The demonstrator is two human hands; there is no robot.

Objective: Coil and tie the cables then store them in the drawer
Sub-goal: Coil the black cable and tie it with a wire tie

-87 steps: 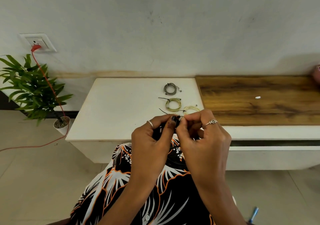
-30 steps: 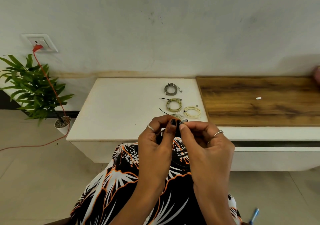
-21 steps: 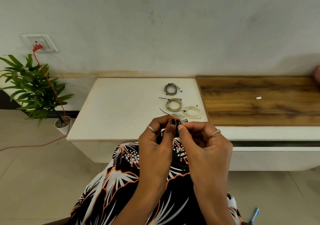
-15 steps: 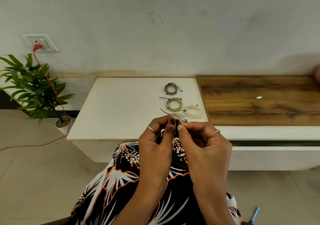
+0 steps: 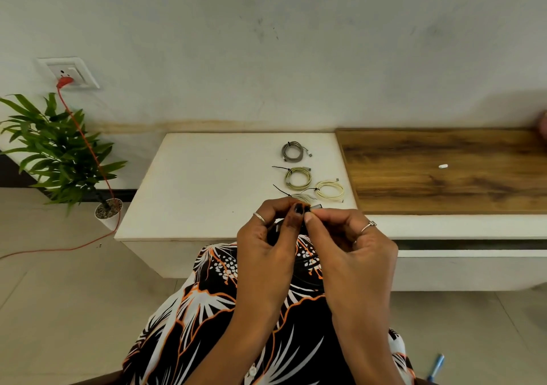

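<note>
Both hands, left [image 5: 268, 236] and right [image 5: 349, 238], pinch a dark cable [image 5: 313, 207]; three tied coils [image 5: 297, 177] lie beyond.

Open room to my left and right, cables in the middle

Three coiled cables — a grey coil [image 5: 293, 151], an olive coil [image 5: 297, 177] and a cream coil [image 5: 330, 190] — lie just ahead of my hands on the white bench top [image 5: 207, 177], so a straight reach forward meets them. The bench's left part is bare, and the wooden panel [image 5: 444, 183] holds only a small white piece [image 5: 442, 166]. Further left stand a potted plant [image 5: 59, 154] and an orange cord [image 5: 88, 148].
</note>
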